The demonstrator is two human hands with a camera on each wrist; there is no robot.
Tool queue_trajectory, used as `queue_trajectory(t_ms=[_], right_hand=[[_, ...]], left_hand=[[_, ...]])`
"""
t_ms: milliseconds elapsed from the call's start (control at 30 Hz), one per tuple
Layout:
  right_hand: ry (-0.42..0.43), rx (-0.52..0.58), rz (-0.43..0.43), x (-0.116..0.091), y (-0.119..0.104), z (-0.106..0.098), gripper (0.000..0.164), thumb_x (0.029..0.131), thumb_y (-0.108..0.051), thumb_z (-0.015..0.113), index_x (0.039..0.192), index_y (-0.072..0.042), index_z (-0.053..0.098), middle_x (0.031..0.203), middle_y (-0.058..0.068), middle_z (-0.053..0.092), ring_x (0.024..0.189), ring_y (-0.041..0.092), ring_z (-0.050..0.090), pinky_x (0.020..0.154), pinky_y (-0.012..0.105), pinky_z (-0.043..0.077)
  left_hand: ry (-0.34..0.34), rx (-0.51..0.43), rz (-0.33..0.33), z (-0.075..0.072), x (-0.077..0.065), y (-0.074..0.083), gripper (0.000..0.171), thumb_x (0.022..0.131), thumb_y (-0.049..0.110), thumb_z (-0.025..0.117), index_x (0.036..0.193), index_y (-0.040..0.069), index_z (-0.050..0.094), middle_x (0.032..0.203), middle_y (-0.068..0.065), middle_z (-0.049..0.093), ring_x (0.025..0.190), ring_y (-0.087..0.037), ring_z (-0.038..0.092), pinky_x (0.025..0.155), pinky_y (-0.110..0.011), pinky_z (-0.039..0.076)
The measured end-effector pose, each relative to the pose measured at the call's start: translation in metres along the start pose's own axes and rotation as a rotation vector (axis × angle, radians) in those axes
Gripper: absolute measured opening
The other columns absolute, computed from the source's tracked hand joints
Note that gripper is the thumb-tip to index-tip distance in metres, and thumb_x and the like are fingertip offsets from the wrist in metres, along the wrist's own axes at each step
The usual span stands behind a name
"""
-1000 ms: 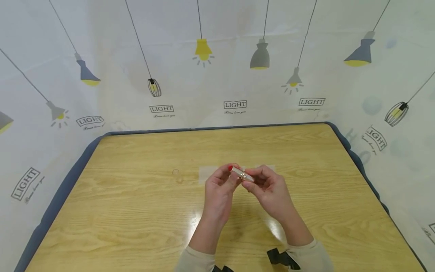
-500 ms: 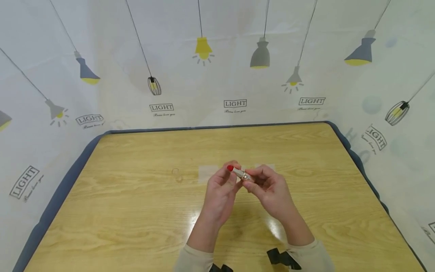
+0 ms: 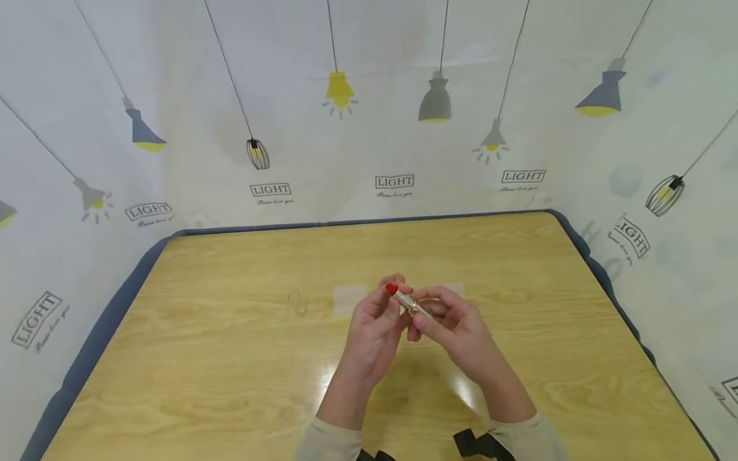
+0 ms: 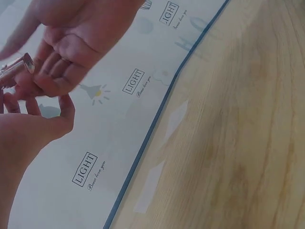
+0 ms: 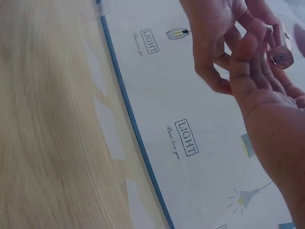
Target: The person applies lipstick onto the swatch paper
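A lipstick (image 3: 406, 301) with a red bullet and a silvery case with a gold-coloured band is held above the table, between both hands. Its red end points up and left. My left hand (image 3: 371, 336) holds the upper part between thumb and fingers. The thumb and fingers of my right hand (image 3: 458, 330) pinch the lower end. In the right wrist view the round base of the lipstick (image 5: 282, 57) faces the camera. The left wrist view catches the case of the lipstick (image 4: 19, 67) at the left edge, its red tip out of sight.
Beneath the hands spreads a wood-grain table (image 3: 230, 358), with pale strips of tape (image 3: 349, 299) stuck on it. A dark blue edging (image 3: 259, 228) borders it. White walls (image 3: 202, 128) printed with lamps enclose the back and sides.
More of the red bullet shows than one second ago. The lipstick tilts more steeply, its lower end dropping toward me. Fingers of the right hand have shifted slightly; the head view has moved a little.
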State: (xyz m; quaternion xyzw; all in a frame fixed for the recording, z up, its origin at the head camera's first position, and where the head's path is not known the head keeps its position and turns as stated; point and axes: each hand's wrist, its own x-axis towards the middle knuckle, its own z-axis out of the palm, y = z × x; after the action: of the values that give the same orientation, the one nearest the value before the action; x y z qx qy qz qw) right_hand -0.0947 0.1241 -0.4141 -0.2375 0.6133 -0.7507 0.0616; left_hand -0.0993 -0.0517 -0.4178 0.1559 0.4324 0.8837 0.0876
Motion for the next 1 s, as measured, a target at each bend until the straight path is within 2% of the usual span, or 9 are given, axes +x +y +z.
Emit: queue_trajectory(t_ms=[100, 267, 400, 533, 567, 667, 767, 867, 1000], right_hand=[[-0.040, 0.091, 0.011, 0.000, 0.001, 0.001, 0.023, 0.112, -0.002, 0.049, 0.127, -0.010, 0.064, 0.112, -0.004, 0.076, 0.086, 0.008, 0.071, 0.079, 0.024, 0.061], [-0.093, 0.241, -0.050, 0.001, 0.001, 0.003, 0.031, 0.112, 0.003, 0.042, 0.127, -0.010, 0.067, 0.118, -0.002, 0.077, 0.097, 0.008, 0.071, 0.079, 0.021, 0.059], [-0.063, 0.233, -0.083, 0.001, 0.001, 0.001, 0.034, 0.111, 0.004, 0.043, 0.128, -0.010, 0.068, 0.114, -0.004, 0.076, 0.091, 0.007, 0.067, 0.077, 0.020, 0.055], [0.087, 0.071, -0.003, 0.001, -0.004, -0.006, 0.024, 0.110, -0.001, 0.054, 0.124, -0.009, 0.071, 0.104, -0.005, 0.074, 0.081, 0.007, 0.061, 0.073, 0.021, 0.053], [0.130, 0.008, 0.024, 0.001, -0.006, -0.010, 0.021, 0.109, -0.004, 0.057, 0.124, -0.007, 0.071, 0.103, -0.005, 0.075, 0.080, 0.007, 0.061, 0.073, 0.021, 0.054], [0.240, -0.209, 0.098, 0.002, -0.013, -0.025, 0.022, 0.108, -0.012, 0.063, 0.126, -0.002, 0.070, 0.101, -0.006, 0.076, 0.079, 0.009, 0.062, 0.072, 0.023, 0.056], [0.294, -0.378, 0.151, 0.006, -0.018, -0.040, 0.029, 0.107, -0.017, 0.067, 0.130, -0.001, 0.069, 0.104, -0.008, 0.075, 0.081, 0.009, 0.066, 0.073, 0.022, 0.059], [0.299, -0.472, 0.171, 0.009, -0.018, -0.052, 0.031, 0.106, -0.019, 0.069, 0.130, 0.000, 0.068, 0.113, 0.003, 0.075, 0.086, 0.008, 0.069, 0.075, 0.019, 0.060], [0.292, -0.618, 0.163, 0.012, -0.013, -0.063, 0.028, 0.104, -0.020, 0.071, 0.126, -0.003, 0.071, 0.110, 0.017, 0.074, 0.082, 0.007, 0.065, 0.069, 0.020, 0.057]], left_hand=[[-0.051, -0.011, 0.022, -0.001, -0.002, -0.002, 0.018, 0.104, 0.032, 0.062, 0.114, 0.023, 0.074, 0.128, 0.007, 0.046, 0.111, -0.011, 0.051, 0.083, -0.023, 0.052], [-0.153, -0.045, 0.079, -0.003, -0.003, -0.005, 0.022, 0.109, 0.027, 0.054, 0.122, 0.018, 0.070, 0.126, 0.007, 0.049, 0.094, -0.008, 0.056, 0.073, -0.021, 0.057], [-0.151, -0.037, 0.052, -0.003, -0.002, -0.006, 0.025, 0.111, 0.025, 0.052, 0.132, 0.021, 0.066, 0.120, 0.010, 0.061, 0.098, -0.008, 0.059, 0.089, -0.029, 0.057], [-0.036, 0.080, -0.034, -0.004, 0.001, -0.003, 0.032, 0.111, 0.019, 0.056, 0.143, 0.018, 0.060, 0.123, 0.009, 0.065, 0.117, -0.009, 0.061, 0.108, -0.041, 0.054], [-0.006, 0.140, -0.051, -0.005, 0.003, -0.003, 0.034, 0.111, 0.016, 0.057, 0.145, 0.015, 0.058, 0.126, 0.007, 0.064, 0.121, -0.011, 0.060, 0.111, -0.045, 0.054], [0.083, 0.448, -0.085, -0.011, 0.013, -0.003, 0.038, 0.108, 0.014, 0.062, 0.146, 0.010, 0.059, 0.131, -0.003, 0.066, 0.122, -0.016, 0.060, 0.108, -0.044, 0.056], [0.112, 0.776, -0.119, -0.021, 0.026, -0.005, 0.038, 0.104, 0.021, 0.070, 0.141, 0.013, 0.064, 0.135, -0.008, 0.067, 0.121, -0.022, 0.061, 0.106, -0.047, 0.055], [0.060, 1.062, -0.167, -0.026, 0.039, -0.007, 0.042, 0.101, 0.028, 0.075, 0.140, 0.016, 0.066, 0.142, -0.007, 0.066, 0.129, -0.031, 0.060, 0.110, -0.053, 0.052], [-0.081, 1.472, -0.217, -0.026, 0.060, -0.014, 0.046, 0.100, 0.037, 0.076, 0.141, 0.018, 0.067, 0.153, -0.004, 0.061, 0.144, -0.031, 0.053, 0.117, -0.051, 0.049]])
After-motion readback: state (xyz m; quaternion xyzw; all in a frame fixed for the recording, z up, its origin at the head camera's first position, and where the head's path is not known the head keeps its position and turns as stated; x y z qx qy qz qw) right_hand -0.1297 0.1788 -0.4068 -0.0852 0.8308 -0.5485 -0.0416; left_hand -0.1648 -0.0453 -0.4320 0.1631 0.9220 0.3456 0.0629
